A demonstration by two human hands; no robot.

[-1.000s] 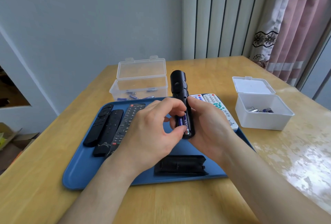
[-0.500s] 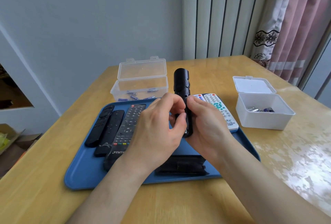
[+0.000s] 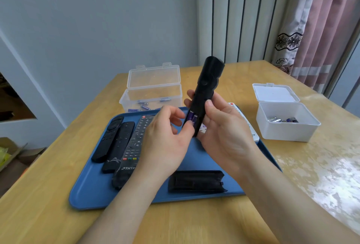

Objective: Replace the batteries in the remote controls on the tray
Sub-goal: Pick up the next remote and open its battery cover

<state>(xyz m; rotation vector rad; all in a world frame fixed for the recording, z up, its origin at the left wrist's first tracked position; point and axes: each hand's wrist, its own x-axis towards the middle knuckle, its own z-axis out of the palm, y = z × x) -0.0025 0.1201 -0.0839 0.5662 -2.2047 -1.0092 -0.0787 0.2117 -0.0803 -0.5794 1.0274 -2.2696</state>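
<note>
My right hand (image 3: 224,132) grips a black remote (image 3: 208,80) upright above the blue tray (image 3: 93,191), with its back towards me. Its battery bay is uncovered and shows two purple batteries (image 3: 191,117). My left hand (image 3: 165,142) is beside it, thumb tip resting on the lower end of the batteries, the other fingers loose and holding nothing. The black battery cover (image 3: 195,181) lies on the tray's near side. Three black remotes (image 3: 119,146) lie side by side on the tray's left. A white remote (image 3: 251,132) shows partly behind my right hand.
A clear lidded box (image 3: 153,95) with several purple batteries stands behind the tray. To the right, a white open box (image 3: 286,124) holds several batteries. The wooden table (image 3: 194,224) ends near a wall at the left and a curtain at the back right.
My left hand has drawn back to the left, uncovering the batteries in the bay. The remote has risen a little and leans more to the right.
</note>
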